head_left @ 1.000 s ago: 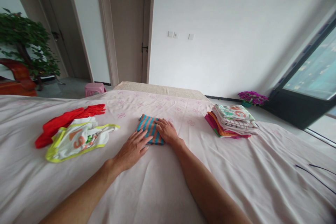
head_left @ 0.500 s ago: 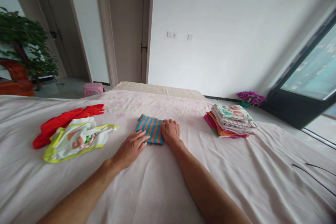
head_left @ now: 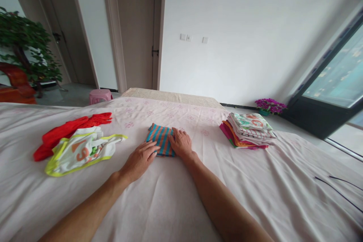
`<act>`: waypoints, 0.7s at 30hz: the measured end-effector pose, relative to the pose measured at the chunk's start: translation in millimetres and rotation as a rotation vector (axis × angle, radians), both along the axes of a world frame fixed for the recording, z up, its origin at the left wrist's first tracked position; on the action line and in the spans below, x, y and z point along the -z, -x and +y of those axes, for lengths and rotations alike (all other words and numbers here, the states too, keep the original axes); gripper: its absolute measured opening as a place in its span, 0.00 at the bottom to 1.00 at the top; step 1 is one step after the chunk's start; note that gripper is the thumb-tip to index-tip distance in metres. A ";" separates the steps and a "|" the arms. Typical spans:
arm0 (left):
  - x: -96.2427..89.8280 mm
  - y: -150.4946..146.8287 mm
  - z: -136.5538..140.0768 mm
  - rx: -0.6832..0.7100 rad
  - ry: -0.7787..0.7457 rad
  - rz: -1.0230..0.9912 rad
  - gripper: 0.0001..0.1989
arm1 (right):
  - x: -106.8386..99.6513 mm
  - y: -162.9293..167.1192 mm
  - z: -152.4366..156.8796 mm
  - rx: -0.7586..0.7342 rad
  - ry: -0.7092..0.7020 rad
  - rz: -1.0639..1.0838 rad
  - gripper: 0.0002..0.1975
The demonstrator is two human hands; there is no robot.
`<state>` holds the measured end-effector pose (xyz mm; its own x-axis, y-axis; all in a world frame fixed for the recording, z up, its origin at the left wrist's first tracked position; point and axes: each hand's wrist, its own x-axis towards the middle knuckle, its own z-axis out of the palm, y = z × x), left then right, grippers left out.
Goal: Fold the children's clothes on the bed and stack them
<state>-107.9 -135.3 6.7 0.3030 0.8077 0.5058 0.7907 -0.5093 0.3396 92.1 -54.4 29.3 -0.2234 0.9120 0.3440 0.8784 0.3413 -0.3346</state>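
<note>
A blue and orange striped garment (head_left: 161,138), folded into a small square, lies flat on the pale pink sheet (head_left: 170,204) in front of me. My left hand (head_left: 141,158) rests on its near left edge, fingers stretched out. On its right side lies my right hand (head_left: 180,141), fingers extended over the cloth. Neither hand grips it. To the left are a white garment with yellow trim (head_left: 82,151) and a crumpled red garment (head_left: 65,132). A stack of folded clothes (head_left: 249,128) sits to the right.
Dark cables (head_left: 337,193) lie at the right edge of the sheet. Beyond the bed stand a pink stool (head_left: 100,96), a potted plant (head_left: 28,45) and purple flowers (head_left: 270,106). A white wall (head_left: 227,56) and a door (head_left: 136,30) are behind.
My right hand has slid slightly left, further onto the striped garment. My left hand has stayed nearly in place on its left side.
</note>
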 end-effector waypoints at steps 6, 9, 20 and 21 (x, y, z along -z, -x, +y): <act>4.1 2.3 3.3 -0.027 0.027 0.000 0.15 | 10.3 -1.6 8.3 -0.116 0.036 0.296 0.26; 5.1 2.8 4.2 -0.032 0.022 0.000 0.15 | 19.5 0.5 18.2 -0.142 0.112 0.593 0.33; 4.4 2.9 3.5 -0.017 0.004 -0.029 0.16 | 22.7 10.9 27.9 -0.102 0.433 1.281 0.36; 4.6 3.0 3.5 -0.018 0.004 -0.028 0.16 | 19.8 10.8 25.9 -0.136 0.465 1.302 0.31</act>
<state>-110.9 -131.8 2.1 0.2745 0.8148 0.5106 0.7896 -0.4940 0.3639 81.3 -28.4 9.5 -0.0753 0.9961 0.0456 -0.1810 0.0313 -0.9830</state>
